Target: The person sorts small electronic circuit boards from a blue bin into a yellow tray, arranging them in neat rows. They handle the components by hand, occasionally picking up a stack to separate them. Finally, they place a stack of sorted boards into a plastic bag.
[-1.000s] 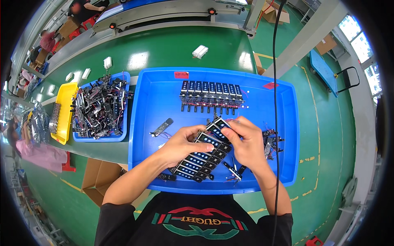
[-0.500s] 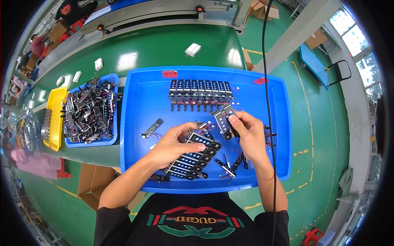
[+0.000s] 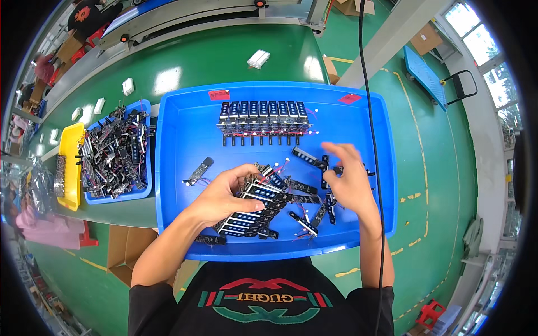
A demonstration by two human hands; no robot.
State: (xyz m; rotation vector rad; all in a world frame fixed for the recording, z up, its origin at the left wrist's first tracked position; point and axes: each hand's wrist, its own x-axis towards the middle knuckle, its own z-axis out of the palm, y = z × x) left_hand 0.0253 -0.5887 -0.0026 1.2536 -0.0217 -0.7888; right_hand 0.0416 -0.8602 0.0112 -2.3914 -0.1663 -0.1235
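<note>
Left hand: the left hand (image 3: pixel 224 197) grasps a stack of black modules (image 3: pixel 259 215), its thumb lying across the upper face and its fingers behind the far side.
Stack position: near side of the large blue tray (image 3: pixel 168 129), tilted (its modules lie side by side, with white edge strips and pale dots showing).
Right hand: the right hand (image 3: pixel 350 176) is released, its index finger extended and its thumb apart from it, above the right part of the tray.
Loose modules: several loose modules (image 3: pixel 305 157) lie at mixed angles beside and below the right hand; contact with the thumb cannot be told.
Module row: a neat row of modules (image 3: pixel 263 110) stands at the far side of the tray, black stems toward the person.
Single module: one separate module (image 3: pixel 199 170) lies left of the stack, with thin wires.
Tray labels: two red labels (image 3: pixel 219 94) mark the far rim (one toward each end).
Left containers: a smaller blue bin (image 3: pixel 148 173), heaped with modules and wires, adjoins a yellow tray (image 3: pixel 72 182).
</note>
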